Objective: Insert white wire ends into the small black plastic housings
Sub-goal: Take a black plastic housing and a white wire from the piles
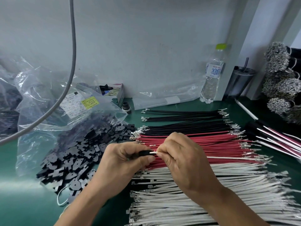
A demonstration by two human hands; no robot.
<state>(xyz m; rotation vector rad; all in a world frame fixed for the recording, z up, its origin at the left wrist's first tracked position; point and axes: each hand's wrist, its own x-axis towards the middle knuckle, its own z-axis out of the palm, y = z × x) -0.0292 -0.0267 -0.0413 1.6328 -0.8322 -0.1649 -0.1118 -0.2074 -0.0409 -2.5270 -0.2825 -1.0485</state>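
Fingers: I am watching the left hand [125, 159] pinching a small black housing [144, 153] between thumb and fingertips, and the right hand [177, 154] curling its fingers round a white wire [228, 158], gripping it just behind the end.
Wire end: it is sitting at the housing's opening, a short white stretch showing between the two hands; I cannot tell whether it is entering yet.
Wire body: it is trailing to the right, lying across the red wires [219, 145].
Where it is happening: the hands are working just above the red bundle, over the green table [24, 207].
Spare housings: I am seeing a heap of black housings [73, 159] spilling out of a clear plastic bag [48, 98] to the left of the hands.
Other wires: black wires [187, 126] are lying behind the red ones, and white wires [187, 201] are lying in front, under the right forearm.
Background: a water bottle [211, 75] is standing against the wall, with a dark cup [241, 82] beside it.
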